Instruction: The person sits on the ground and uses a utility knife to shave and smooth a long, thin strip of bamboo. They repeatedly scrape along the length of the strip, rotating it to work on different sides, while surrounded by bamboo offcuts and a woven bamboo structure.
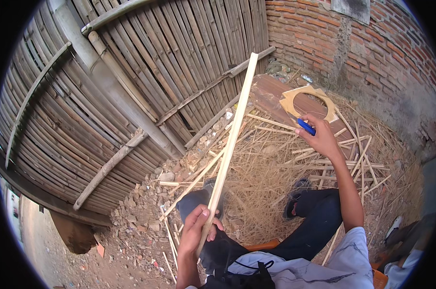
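Long pale strip (234, 130) was held near its lower end by the left hand (194, 230), fingers curled around it, thumb laid against it. Strip was slanted up and away to the right, over the dry shavings (261, 168), far end seen against the bamboo wall (179, 58). Blue knife (306, 126) was pinched between thumb and fingers of the right hand (322, 139); blade was pointed up-left, well apart from the strip. Step in hand was judged to be hand-working of the strip by knife, at a pause between cuts; whether its edges had been trimmed could not be told. For a further cut, the blade would need to be brought across to the strip, the left grip kept firm and fingers kept off the blade's path. Loose strips (271, 121) were scattered around the shavings; a wooden frame (289, 103) with a round hole was laid on the brown board (268, 98) beyond the knife.
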{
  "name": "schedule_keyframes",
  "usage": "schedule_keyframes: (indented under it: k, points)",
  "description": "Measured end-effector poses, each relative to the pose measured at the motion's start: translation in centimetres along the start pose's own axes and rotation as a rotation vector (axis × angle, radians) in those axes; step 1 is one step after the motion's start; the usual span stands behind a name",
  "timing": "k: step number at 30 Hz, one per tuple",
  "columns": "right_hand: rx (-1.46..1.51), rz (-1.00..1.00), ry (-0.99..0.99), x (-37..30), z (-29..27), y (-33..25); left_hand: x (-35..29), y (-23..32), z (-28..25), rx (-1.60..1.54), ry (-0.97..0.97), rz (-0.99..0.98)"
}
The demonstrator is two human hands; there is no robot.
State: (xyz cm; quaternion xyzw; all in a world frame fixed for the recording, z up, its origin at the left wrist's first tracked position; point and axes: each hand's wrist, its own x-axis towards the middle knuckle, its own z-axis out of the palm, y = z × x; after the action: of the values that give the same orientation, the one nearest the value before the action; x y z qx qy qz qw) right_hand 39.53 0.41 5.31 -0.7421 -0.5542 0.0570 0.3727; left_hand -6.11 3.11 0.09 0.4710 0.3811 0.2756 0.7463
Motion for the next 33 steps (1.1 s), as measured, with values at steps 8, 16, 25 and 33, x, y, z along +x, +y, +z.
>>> schedule_keyframes:
  k: [8, 16, 25, 33]
  points:
    - [0.847, 0.017, -0.267, -3.3, 4.1, -4.9, 2.5, -1.0, 3.0, 0.079, -0.202, -0.03]
    - [1.014, 0.127, -0.243, -4.3, 3.6, -5.3, 3.4, -0.1, 5.6, 0.194, -0.285, -0.063]
    - [0.983, 0.102, -0.095, -4.5, 4.1, -4.6, 6.4, -1.2, 7.1, 0.204, -0.269, 0.227]
    - [0.978, 0.07, -0.148, -4.6, 4.2, -4.9, 7.6, 0.1, 8.3, 0.081, -0.261, 0.097]
